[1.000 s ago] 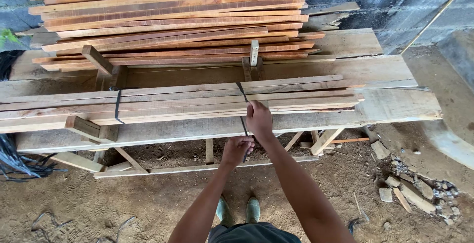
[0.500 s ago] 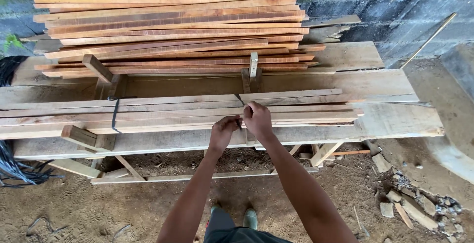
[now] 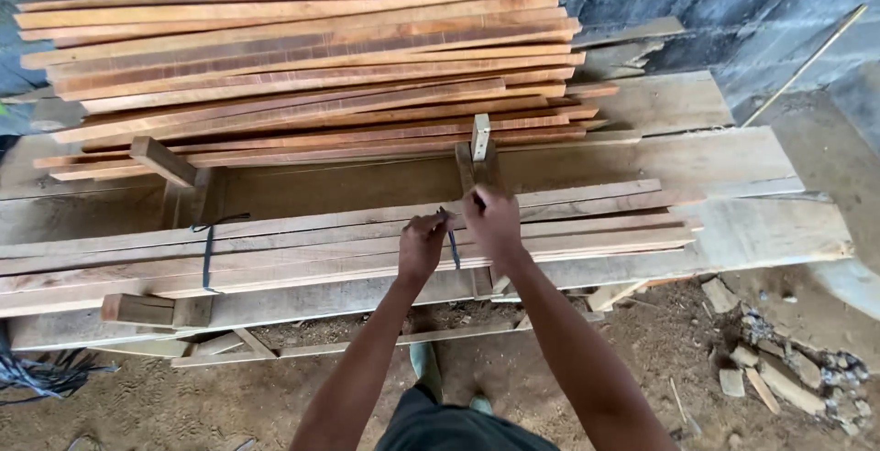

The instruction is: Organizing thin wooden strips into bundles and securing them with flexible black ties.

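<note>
Head view: the dark strap is pinched between both hands over the near bundle of wooden slats. The left hand is closed in a narrow grip on the strap at the upper face of the bundle, and the right hand is closed on the same strap just beside it, knuckles up. The strap is seen running across the slats between the two hands, near the middle of the bundle. A second dark strap is wrapped around the bundle further left. The bundle is laid lengthwise on a surface of wide planks. Behind it, a larger pile of reddish slats is stacked against a grey block wall. Rubble is scattered on the dirt floor at the right.
</note>
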